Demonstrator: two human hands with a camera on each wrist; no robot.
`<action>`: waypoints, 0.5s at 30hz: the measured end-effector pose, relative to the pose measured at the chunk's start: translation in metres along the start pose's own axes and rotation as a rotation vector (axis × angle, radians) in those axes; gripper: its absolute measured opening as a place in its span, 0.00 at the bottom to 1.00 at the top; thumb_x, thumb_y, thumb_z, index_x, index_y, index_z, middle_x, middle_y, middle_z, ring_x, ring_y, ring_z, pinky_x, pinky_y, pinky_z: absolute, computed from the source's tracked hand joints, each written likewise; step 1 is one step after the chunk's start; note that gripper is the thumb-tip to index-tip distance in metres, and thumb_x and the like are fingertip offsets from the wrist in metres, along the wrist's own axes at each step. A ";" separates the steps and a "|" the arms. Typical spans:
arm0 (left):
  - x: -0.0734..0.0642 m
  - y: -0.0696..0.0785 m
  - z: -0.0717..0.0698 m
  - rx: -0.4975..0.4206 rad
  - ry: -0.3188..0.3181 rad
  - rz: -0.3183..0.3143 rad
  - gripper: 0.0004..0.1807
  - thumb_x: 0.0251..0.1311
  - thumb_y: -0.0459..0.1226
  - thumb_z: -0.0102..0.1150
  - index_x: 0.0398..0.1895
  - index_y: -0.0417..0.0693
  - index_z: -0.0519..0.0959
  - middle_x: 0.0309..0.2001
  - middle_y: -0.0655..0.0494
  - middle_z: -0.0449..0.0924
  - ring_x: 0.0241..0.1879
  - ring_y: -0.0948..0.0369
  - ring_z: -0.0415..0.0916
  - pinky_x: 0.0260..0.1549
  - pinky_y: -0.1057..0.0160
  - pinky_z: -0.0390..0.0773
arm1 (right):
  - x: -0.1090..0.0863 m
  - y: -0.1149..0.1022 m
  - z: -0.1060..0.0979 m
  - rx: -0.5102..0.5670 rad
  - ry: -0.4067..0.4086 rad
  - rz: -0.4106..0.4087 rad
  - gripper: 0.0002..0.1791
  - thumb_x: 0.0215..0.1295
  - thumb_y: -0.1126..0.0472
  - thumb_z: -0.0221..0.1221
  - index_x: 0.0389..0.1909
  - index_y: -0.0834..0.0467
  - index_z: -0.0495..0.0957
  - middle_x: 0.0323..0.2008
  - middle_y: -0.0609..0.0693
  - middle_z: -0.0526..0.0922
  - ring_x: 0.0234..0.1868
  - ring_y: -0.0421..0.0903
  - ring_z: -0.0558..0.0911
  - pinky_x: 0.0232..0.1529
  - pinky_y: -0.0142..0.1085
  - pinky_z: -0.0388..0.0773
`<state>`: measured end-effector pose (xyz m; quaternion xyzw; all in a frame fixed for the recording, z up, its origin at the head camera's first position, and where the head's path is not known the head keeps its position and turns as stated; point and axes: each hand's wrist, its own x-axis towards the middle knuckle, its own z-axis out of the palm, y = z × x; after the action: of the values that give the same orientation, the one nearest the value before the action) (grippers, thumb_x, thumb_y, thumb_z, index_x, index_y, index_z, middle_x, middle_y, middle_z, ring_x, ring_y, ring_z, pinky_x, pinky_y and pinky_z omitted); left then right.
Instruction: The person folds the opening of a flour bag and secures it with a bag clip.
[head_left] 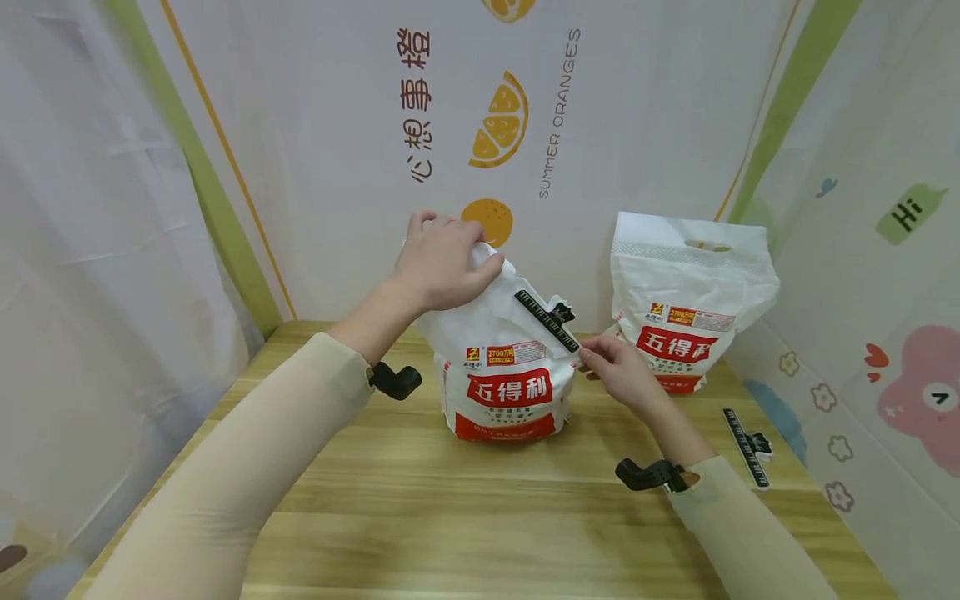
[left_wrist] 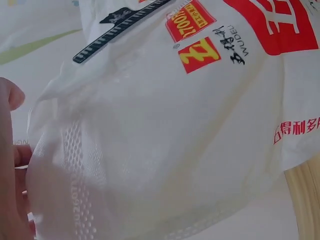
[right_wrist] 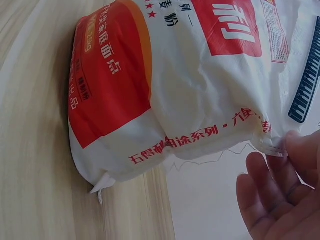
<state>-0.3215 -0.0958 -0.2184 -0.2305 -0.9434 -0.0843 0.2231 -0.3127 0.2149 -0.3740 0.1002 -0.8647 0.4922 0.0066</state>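
A white and red flour bag (head_left: 498,400) stands on the table, its upper part slanting down to the right. A black bag clip (head_left: 546,318) with a piano-key pattern and a small cat figure lies diagonally across the bag's upper right. My left hand (head_left: 447,258) grips the bag's top, fingers over the upper edge and thumb toward the front; in the left wrist view those fingers (left_wrist: 22,155) are partly hidden behind the bag's edge. Just below the clip's lower end, my right hand (right_wrist: 280,185) pinches the bag's side edge between thumb and fingers.
A second flour bag (head_left: 693,292) with a cut-out handle stands upright behind and to the right. Near the table's right edge lies another piano-key clip (head_left: 747,447). Printed curtains (head_left: 337,167) hang close behind the wooden table (head_left: 450,517) and along its sides.
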 end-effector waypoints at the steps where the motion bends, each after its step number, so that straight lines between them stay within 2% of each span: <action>1: -0.001 -0.002 -0.001 -0.006 -0.002 0.002 0.24 0.77 0.55 0.48 0.57 0.48 0.82 0.59 0.52 0.88 0.63 0.46 0.79 0.79 0.39 0.54 | 0.000 0.000 0.000 -0.002 -0.002 0.002 0.18 0.87 0.61 0.54 0.65 0.68 0.81 0.54 0.66 0.87 0.56 0.61 0.87 0.59 0.50 0.88; 6: -0.001 -0.004 -0.003 -0.034 0.009 0.044 0.19 0.81 0.49 0.52 0.57 0.45 0.84 0.55 0.48 0.91 0.57 0.45 0.83 0.80 0.40 0.53 | 0.000 0.000 0.001 -0.010 -0.009 -0.003 0.18 0.87 0.60 0.54 0.64 0.69 0.81 0.52 0.65 0.88 0.54 0.60 0.88 0.56 0.45 0.89; 9: 0.001 -0.002 -0.003 -0.048 0.028 0.058 0.16 0.82 0.47 0.55 0.56 0.46 0.84 0.52 0.50 0.92 0.53 0.46 0.84 0.79 0.40 0.54 | -0.001 -0.001 0.001 -0.018 -0.003 0.005 0.17 0.87 0.60 0.54 0.61 0.69 0.82 0.50 0.64 0.88 0.50 0.54 0.87 0.56 0.46 0.89; 13: 0.002 0.002 -0.003 -0.053 0.042 0.058 0.12 0.82 0.45 0.58 0.52 0.48 0.84 0.48 0.53 0.92 0.47 0.48 0.84 0.77 0.40 0.56 | 0.000 -0.001 0.004 -0.044 0.005 0.033 0.15 0.87 0.61 0.53 0.56 0.69 0.82 0.46 0.63 0.88 0.45 0.46 0.85 0.52 0.44 0.88; 15: 0.002 0.002 -0.002 -0.055 0.039 0.054 0.11 0.82 0.45 0.58 0.51 0.49 0.84 0.46 0.53 0.92 0.46 0.49 0.84 0.77 0.41 0.57 | 0.000 -0.001 0.006 -0.057 0.001 0.042 0.15 0.87 0.62 0.52 0.55 0.69 0.82 0.45 0.63 0.87 0.45 0.47 0.85 0.50 0.40 0.87</action>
<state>-0.3213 -0.0937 -0.2152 -0.2603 -0.9296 -0.1085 0.2371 -0.3123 0.2095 -0.3761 0.0818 -0.8803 0.4673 -0.0006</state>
